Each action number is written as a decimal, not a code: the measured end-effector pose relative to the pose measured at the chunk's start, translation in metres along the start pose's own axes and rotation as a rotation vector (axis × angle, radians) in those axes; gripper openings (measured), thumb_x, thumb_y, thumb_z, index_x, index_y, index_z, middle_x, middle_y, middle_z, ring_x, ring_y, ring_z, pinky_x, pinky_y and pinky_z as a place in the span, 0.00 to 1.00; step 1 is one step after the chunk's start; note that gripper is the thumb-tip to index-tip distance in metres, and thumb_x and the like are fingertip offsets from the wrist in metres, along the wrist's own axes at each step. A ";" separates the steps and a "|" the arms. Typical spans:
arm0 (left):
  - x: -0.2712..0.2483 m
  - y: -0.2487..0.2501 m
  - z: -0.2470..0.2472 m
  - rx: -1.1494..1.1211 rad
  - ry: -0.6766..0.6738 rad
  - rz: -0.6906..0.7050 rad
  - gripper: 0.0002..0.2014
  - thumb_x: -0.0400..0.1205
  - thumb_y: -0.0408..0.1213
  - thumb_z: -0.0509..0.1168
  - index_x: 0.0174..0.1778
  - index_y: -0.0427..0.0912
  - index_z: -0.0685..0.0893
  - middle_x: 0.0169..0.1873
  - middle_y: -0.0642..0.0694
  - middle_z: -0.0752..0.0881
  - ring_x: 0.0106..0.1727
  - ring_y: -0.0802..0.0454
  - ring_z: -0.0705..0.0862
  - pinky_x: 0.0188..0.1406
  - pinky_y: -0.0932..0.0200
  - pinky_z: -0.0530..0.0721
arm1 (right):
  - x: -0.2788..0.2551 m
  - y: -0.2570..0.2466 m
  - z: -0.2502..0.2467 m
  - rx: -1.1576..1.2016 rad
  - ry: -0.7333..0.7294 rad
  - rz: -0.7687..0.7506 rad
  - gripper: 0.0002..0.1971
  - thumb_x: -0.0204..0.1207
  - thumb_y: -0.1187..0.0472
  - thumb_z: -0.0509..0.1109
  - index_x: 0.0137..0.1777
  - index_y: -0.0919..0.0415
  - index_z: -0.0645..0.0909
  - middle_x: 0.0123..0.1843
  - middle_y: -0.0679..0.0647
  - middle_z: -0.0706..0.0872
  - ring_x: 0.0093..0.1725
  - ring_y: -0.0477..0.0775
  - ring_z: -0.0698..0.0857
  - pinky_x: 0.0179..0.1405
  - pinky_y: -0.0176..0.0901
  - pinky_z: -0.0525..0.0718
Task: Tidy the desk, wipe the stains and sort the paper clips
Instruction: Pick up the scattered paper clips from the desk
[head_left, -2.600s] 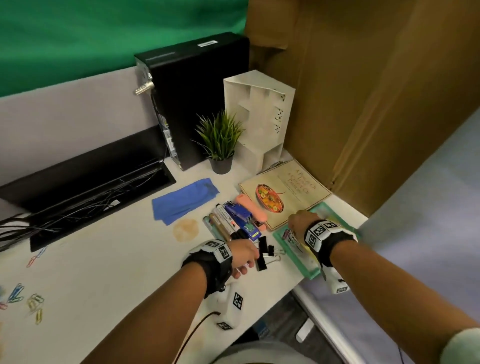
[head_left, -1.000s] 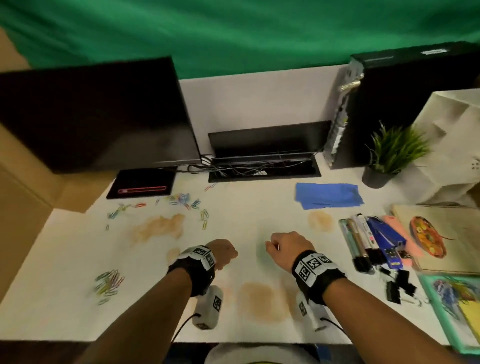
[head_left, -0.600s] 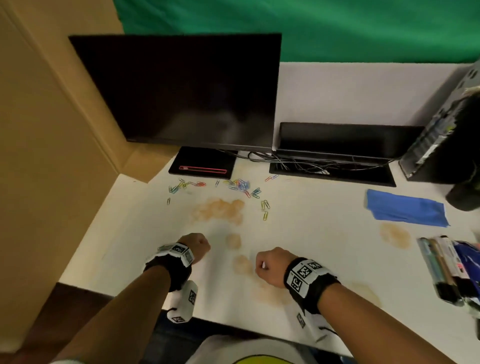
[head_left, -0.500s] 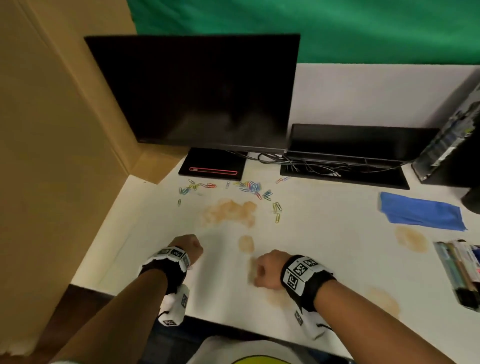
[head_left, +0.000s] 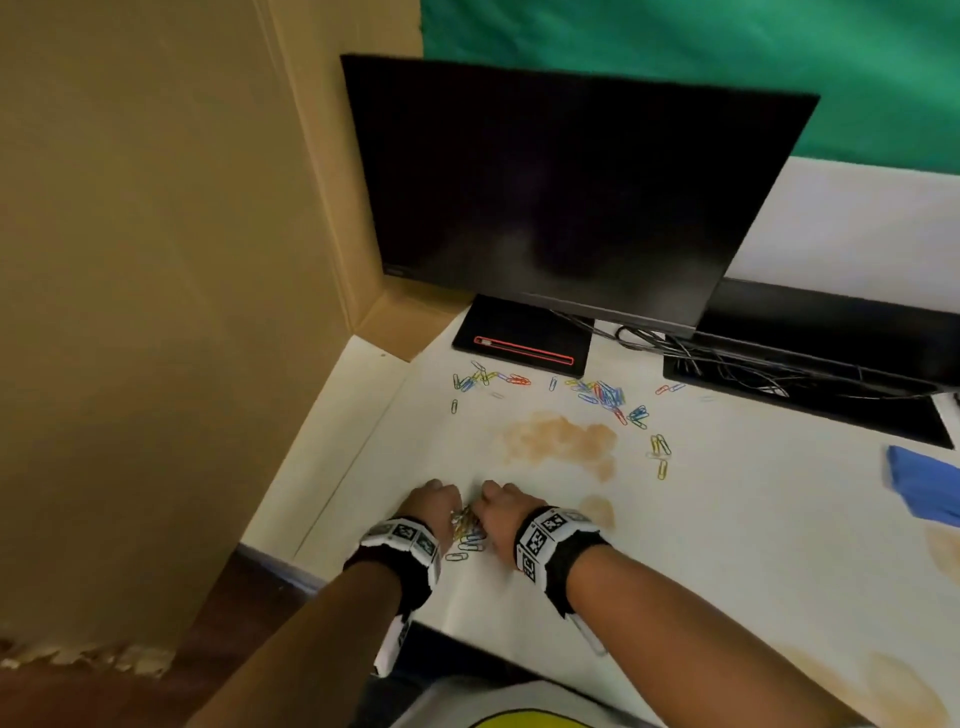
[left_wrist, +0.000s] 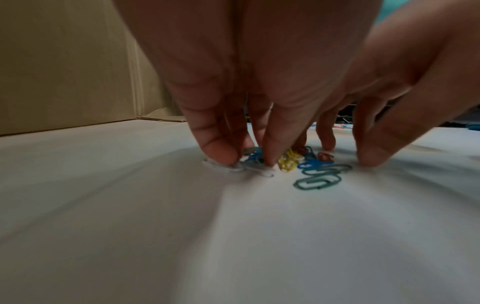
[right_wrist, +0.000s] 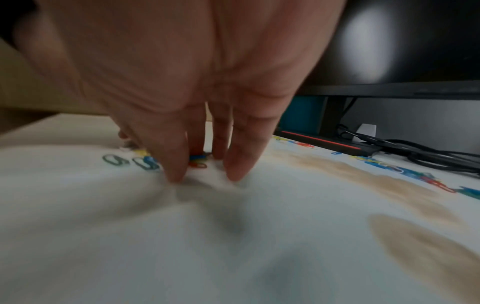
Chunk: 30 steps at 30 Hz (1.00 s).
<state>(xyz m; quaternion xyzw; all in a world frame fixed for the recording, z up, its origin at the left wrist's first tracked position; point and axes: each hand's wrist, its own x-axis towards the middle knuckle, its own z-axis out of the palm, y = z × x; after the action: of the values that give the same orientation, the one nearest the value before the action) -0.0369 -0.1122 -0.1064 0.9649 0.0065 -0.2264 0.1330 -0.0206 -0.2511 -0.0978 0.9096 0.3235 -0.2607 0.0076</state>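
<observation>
A small heap of coloured paper clips lies on the white desk near its front left corner. My left hand and right hand stand on either side of the heap, fingers pointing down. In the left wrist view my left hand presses its fingertips on pale clips at the edge of the heap. The right hand has its fingertips on the desk beside the clips. More clips lie scattered by the monitor base. Brown stains mark the desk.
A black monitor stands behind, with its base and a cable tray to the right. A cardboard wall closes the left side. A blue cloth lies at the far right. Another stain sits near the front edge.
The view has swung left from the stationery side. Both hands have moved to the front left and come together around the clip heap.
</observation>
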 end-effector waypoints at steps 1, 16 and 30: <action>0.000 0.000 0.000 -0.009 0.001 -0.007 0.15 0.83 0.35 0.59 0.65 0.40 0.78 0.65 0.40 0.77 0.67 0.44 0.76 0.67 0.58 0.72 | 0.003 0.000 0.001 0.011 0.000 0.029 0.22 0.78 0.66 0.68 0.71 0.66 0.71 0.67 0.63 0.71 0.65 0.66 0.76 0.60 0.54 0.80; 0.003 -0.034 -0.012 -0.607 0.093 -0.111 0.11 0.81 0.28 0.62 0.54 0.41 0.86 0.42 0.43 0.86 0.44 0.45 0.86 0.44 0.63 0.82 | -0.005 0.030 0.005 1.213 0.069 0.324 0.08 0.73 0.69 0.69 0.37 0.56 0.81 0.30 0.54 0.84 0.29 0.50 0.81 0.34 0.38 0.84; -0.015 -0.042 -0.012 -0.185 -0.041 -0.066 0.10 0.76 0.35 0.66 0.51 0.50 0.84 0.50 0.49 0.82 0.51 0.51 0.83 0.47 0.66 0.77 | 0.003 0.025 0.010 0.347 0.022 0.232 0.11 0.75 0.50 0.68 0.56 0.49 0.80 0.58 0.50 0.83 0.55 0.53 0.84 0.51 0.39 0.80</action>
<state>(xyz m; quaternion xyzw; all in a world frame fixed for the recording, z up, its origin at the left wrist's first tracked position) -0.0479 -0.0679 -0.1001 0.9428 0.0563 -0.2488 0.2144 -0.0085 -0.2713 -0.1119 0.9312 0.1669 -0.3000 -0.1229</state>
